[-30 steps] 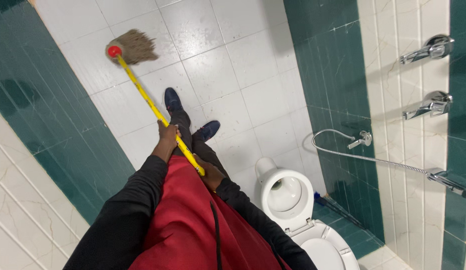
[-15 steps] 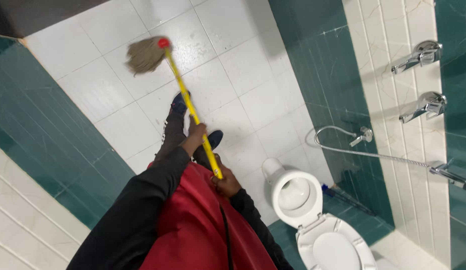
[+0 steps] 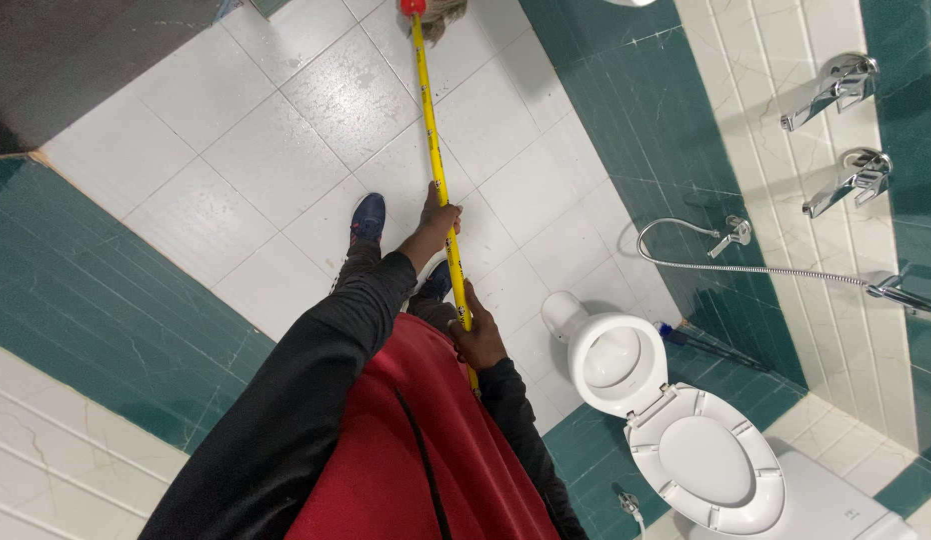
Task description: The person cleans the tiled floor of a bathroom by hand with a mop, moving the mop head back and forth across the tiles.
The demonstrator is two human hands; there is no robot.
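A bathroom of glossy white square floor tiles (image 3: 276,160) and dark green wall tiles (image 3: 106,300) is surrounding a long yellow mop handle (image 3: 433,140). Its red collar and tan string mop head (image 3: 441,12) are now reaching the picture's top edge, farther out than a moment ago. The left hand (image 3: 438,216) and right hand (image 3: 478,338) are both gripping the handle, fingers wrapped. A white toilet bowl (image 3: 614,362) is standing beside, lid raised.

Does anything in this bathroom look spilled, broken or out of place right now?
Nothing stands out. Both hands, left and right, grip the yellow mop handle; the toilet has its lid up, and the white floor tiles show only faint scuffs, no puddle or breakage.
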